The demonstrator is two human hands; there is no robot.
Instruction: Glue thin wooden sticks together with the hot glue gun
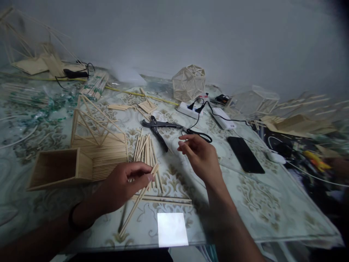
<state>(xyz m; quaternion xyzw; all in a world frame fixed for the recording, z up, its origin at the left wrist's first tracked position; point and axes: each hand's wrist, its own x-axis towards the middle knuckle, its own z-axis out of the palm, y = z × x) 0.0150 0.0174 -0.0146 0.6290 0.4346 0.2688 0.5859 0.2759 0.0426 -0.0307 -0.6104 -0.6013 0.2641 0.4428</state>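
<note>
My left hand [122, 183] pinches a long thin wooden stick [137, 200] that slants down toward the table's near edge. Just beyond it lies a loose pile of several similar sticks [145, 151]. My right hand [197, 154] hovers above the table, fingers loosely curled and apart, with nothing visible in it. Black pliers [156, 129] lie a little beyond the pile, between the two hands. A flat panel of glued sticks with a stick frame on it [100, 140] sits left of the pile, next to a small open wooden box [58, 169].
A glass-topped patterned table [259, 203] carries a black phone [245, 154], a white power strip with black cables [189, 109], two stick polyhedra [189, 83] near the wall, packets of sticks [94, 86] at the back left and clutter on the right.
</note>
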